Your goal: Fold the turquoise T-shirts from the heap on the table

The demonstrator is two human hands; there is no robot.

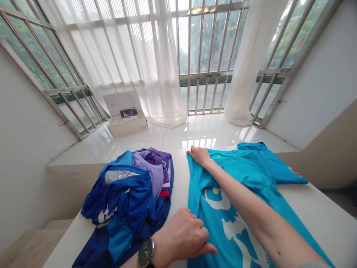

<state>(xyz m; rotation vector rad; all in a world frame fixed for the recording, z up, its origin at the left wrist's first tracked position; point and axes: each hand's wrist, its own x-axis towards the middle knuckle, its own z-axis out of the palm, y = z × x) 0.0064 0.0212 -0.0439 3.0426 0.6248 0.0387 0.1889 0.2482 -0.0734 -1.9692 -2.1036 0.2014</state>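
Note:
A turquoise T-shirt with large white brush-like print lies spread on the white table, its lower part running out of view. My right hand pinches its far left corner, near the sleeve. Nearer to me, my left hand, with a black-faced watch on the wrist, is closed at the shirt's left edge. Its fingers curl under and the thumb points right over the cloth; the fingertips are hidden. Right of the far end lies a folded blue T-shirt, partly covered by the turquoise one.
A heap of blue and purple clothes sits on the left of the white table. Beyond the table runs a glossy window ledge with an open white box. White curtains hang before barred windows.

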